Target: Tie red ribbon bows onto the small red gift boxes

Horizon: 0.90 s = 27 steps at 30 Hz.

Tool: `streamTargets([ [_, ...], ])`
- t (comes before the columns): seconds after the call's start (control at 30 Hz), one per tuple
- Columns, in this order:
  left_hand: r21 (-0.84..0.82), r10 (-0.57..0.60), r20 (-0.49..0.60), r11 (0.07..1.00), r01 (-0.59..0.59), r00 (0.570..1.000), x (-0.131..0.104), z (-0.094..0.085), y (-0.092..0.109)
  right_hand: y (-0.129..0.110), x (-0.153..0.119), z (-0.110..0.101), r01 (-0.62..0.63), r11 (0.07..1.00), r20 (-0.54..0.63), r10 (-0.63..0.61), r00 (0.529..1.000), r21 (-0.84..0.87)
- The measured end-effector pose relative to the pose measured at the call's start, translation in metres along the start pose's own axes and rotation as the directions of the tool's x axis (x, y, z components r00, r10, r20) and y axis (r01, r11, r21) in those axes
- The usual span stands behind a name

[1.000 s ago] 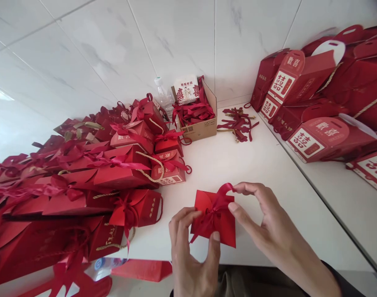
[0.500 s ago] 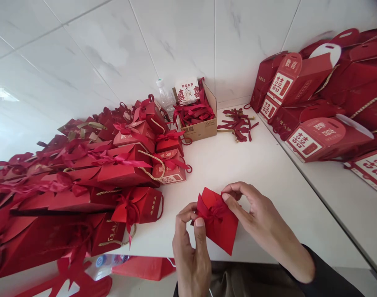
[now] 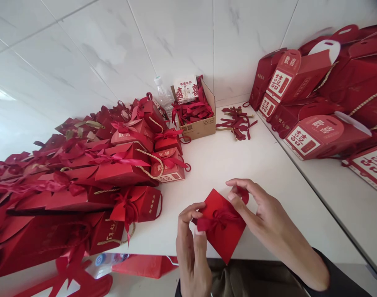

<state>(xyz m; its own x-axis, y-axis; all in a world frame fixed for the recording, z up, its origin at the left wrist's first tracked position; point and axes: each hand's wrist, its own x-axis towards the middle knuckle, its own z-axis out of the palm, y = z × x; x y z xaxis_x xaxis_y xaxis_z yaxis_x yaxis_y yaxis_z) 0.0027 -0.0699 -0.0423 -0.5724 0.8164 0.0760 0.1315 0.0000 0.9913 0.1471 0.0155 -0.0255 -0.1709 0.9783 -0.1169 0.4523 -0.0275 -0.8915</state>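
A small red gift box (image 3: 228,243) stands near the table's front edge, turned cornerwise, with a dark red ribbon bow (image 3: 219,219) across its top. My left hand (image 3: 193,243) is at the box's left side, thumb and fingers pinching the left end of the bow. On the other side my right hand (image 3: 258,206) curls its fingers around a piece of the red ribbon (image 3: 244,195); part of that ribbon is hidden behind the fingers.
Many red boxes with bows (image 3: 123,163) crowd the left. At the back stand a cardboard box (image 3: 200,128) of ribbons and a plastic bottle (image 3: 164,97). Loose ribbons (image 3: 236,121) lie beside it. Larger red boxes (image 3: 318,134) are stacked at right.
The red box has turned slightly and come a little closer to me. The bow's loops are spread wider. My right hand has moved right, bringing a ribbon piece out from the box.
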Motion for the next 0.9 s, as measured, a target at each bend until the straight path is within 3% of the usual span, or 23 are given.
streamTargets([
  [0.17, 0.038, 0.125, 0.008, 0.991, -0.125, 0.992, -0.007, 0.004, -0.005, -0.002, -0.005, -0.005, 0.033, 0.999, -0.034, -0.034, 0.999, -0.027],
  [0.33, 0.173, 0.129, 0.034, 0.976, -0.133, 0.991, 0.001, -0.001, -0.008, 0.011, -0.007, -0.01, 0.072, 0.991, -0.026, -0.075, 0.997, -0.113],
  [0.47, 0.183, 0.114, 0.05, 0.976, -0.121, 0.992, 0.003, -0.002, -0.009, 0.018, -0.01, -0.014, 0.04, 0.994, -0.006, -0.041, 0.999, -0.099],
  [0.7, 0.151, 0.074, 0.062, 0.985, -0.083, 0.995, 0.002, -0.001, -0.015, 0.014, -0.016, -0.01, 0.049, 0.998, 0.175, -0.041, 0.984, -0.039],
  [0.83, 0.208, 0.164, 0.116, 0.96, -0.186, 0.98, 0.003, -0.003, -0.022, 0.014, -0.013, -0.004, 0.059, 0.997, 0.114, -0.054, 0.992, -0.04],
  [0.9, 0.202, 0.177, 0.093, 0.96, -0.192, 0.98, 0.003, -0.002, -0.025, 0.014, -0.011, -0.002, 0.088, 0.995, 0.063, -0.085, 0.994, -0.046],
])
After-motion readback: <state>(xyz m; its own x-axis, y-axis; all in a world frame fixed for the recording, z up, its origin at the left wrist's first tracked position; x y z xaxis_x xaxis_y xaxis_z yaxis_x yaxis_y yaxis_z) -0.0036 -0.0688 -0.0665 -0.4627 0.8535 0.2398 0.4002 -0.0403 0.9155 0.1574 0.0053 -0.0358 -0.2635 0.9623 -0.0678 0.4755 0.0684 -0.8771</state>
